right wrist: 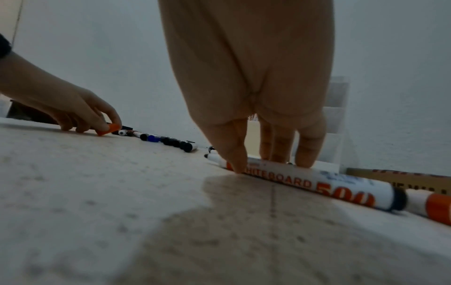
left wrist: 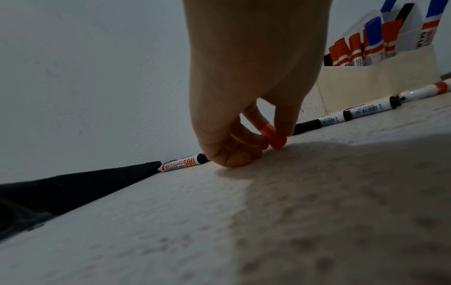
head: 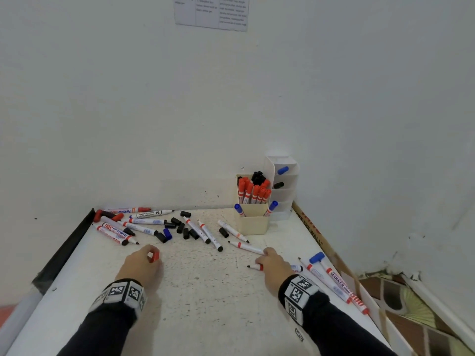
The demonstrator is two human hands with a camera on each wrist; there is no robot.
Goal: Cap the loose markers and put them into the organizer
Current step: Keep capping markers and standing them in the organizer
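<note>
Markers (head: 154, 227) lie scattered on the tabletop (head: 205, 291), most of them in a heap at the far left with loose black caps (head: 180, 226) among them, well ahead of the left hand (head: 142, 268). That hand is palm down, knuckles raised, with thumb and fingertips pinching a red cap (head: 153, 256) whose lower edge touches, or all but touches, the surface; the other fingers curl under.

To the right, well apart from the cap, lies the uncapped marker (right wrist: 305, 182) that the coming move seems to turn on. Its long axis runs left to right across the person, with the bare tip pointing left toward the cap-holding hand and the tail end running under the right hand (head: 273, 268). The right hand is the nearer one and sits directly on it: the thumb is set against the near side of the barrel and the fingers come down on the far side, so it grips the barrel while the marker still lies flat. Judging from this, cap and tip must be brought together in the bare space between the hands.

Farther right, past the right wrist, more markers lie along the edge. The organizer (head: 253, 222), already holding capped markers upright, stands at the far right against the wall, nearer the right hand.
</note>
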